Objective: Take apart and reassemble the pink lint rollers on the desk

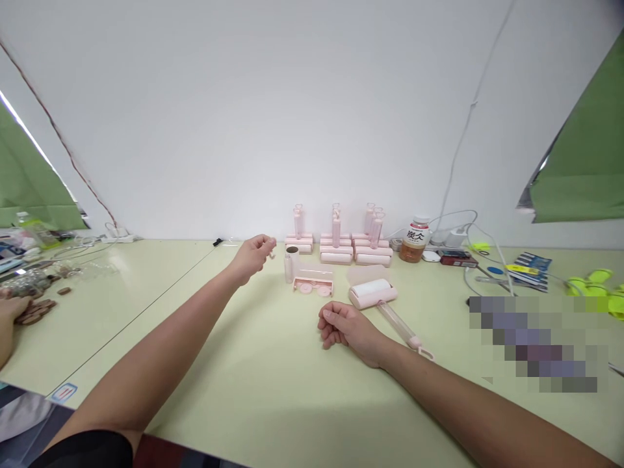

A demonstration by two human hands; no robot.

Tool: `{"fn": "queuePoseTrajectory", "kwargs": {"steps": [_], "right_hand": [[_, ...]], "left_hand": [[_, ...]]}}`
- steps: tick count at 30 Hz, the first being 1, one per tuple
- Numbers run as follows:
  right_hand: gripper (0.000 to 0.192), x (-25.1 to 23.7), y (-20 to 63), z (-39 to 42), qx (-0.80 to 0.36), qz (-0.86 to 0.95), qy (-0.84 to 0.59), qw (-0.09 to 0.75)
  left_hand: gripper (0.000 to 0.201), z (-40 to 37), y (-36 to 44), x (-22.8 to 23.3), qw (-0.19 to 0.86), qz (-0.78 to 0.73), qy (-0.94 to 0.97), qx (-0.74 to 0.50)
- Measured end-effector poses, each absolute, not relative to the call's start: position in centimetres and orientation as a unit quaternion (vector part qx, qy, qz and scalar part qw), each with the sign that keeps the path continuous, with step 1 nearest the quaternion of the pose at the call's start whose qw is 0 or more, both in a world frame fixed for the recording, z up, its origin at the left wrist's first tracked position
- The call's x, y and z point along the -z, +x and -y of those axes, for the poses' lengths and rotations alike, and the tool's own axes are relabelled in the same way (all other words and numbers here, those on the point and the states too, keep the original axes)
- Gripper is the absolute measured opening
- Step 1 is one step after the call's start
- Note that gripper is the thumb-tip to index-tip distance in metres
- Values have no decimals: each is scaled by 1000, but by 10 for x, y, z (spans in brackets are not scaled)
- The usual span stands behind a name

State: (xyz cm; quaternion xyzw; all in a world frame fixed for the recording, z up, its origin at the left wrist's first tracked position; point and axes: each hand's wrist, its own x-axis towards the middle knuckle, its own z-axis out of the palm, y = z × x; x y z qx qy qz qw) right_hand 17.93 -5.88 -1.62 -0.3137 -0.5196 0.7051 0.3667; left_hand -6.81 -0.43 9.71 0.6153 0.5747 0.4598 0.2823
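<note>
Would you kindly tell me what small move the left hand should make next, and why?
Probably lower the left hand toward the pink tray: it hovers with a small piece pinched in its fingertips, near the upright roll, while the right hand rests curled on the table.

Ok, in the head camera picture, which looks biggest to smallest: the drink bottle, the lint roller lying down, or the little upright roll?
1. Lint roller, nearest the camera, so partly unsure.
2. Drink bottle.
3. Little upright roll.
</note>
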Motion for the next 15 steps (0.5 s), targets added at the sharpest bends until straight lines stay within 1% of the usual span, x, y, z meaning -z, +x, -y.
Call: {"fn": "queuePoseTrajectory", "kwargs": {"steps": [3, 9, 11, 15], "right_hand": [[34, 17, 179, 59, -704, 521, -313, 366], [35, 19, 179, 57, -703, 527, -309, 364], [35, 19, 179, 57, -702, 528, -309, 364], [35, 19, 179, 57, -700, 532, -308, 363]], "left_hand": [[36, -9, -66, -99, 325, -555, 593, -485], [45, -22, -61, -85, 386, -528, 578, -489], [46, -24, -59, -84, 390, -520, 574, -498], [35, -30, -54, -85, 351, -524, 555, -543]]}}
